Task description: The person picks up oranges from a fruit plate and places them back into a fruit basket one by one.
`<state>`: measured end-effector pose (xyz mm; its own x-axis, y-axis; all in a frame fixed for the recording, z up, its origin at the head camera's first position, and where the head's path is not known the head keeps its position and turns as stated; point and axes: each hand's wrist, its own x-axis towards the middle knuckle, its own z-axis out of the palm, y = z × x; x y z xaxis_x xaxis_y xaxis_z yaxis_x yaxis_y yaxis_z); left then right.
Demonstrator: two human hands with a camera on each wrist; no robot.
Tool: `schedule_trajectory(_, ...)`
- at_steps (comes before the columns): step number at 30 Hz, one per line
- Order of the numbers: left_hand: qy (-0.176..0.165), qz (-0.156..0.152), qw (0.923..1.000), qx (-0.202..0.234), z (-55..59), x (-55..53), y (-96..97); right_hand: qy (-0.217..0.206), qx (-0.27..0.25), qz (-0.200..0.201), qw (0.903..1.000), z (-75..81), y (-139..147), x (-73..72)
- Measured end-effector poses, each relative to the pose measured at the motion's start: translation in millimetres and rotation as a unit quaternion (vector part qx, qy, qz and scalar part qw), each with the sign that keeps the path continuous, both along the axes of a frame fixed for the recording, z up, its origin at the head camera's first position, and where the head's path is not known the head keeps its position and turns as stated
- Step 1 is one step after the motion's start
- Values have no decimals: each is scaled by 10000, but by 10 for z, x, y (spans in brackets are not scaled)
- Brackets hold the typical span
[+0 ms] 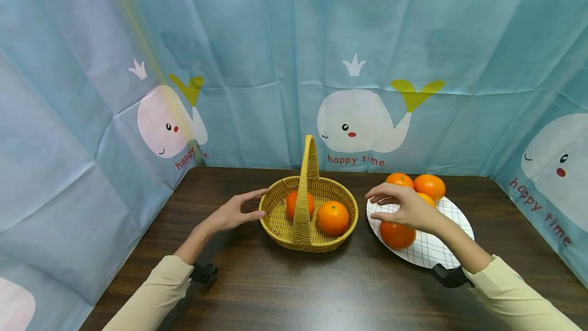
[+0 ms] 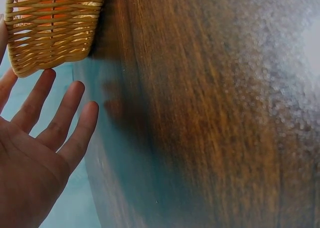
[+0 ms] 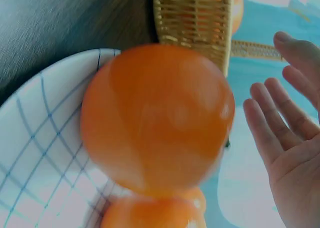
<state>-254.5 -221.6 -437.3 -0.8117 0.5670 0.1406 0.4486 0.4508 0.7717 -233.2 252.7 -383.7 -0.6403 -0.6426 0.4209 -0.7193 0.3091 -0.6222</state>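
Note:
A yellow wicker basket with a tall handle holds two oranges, one in front on the right and one partly hidden behind the handle. My left hand is at the basket's left end, thumb and fingers spread with the tips right at the rim. In the left wrist view its fingers stretch out loosely beside the woven wall. My right hand hovers over the left part of a white checked plate, fingers loosely bent, nothing held. Beneath it sits an orange, large in the right wrist view.
More oranges lie at the plate's back, among them one at the right and one at the left; another is half hidden by the right hand. Everything stands on a dark wooden table. A blue whale-print curtain hangs behind and at the sides.

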Motion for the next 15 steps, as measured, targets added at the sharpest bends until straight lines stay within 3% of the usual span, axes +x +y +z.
schedule_trajectory(8, -11, -11, 10000, -68, -7, -9, -8, 82, 222, -522, 9984, 48, 243, 36)
schedule_trajectory(15, -22, 2, 9999, -115, 0, -13, -4, 41, 279, -570, 9980, 86, 419, 53)
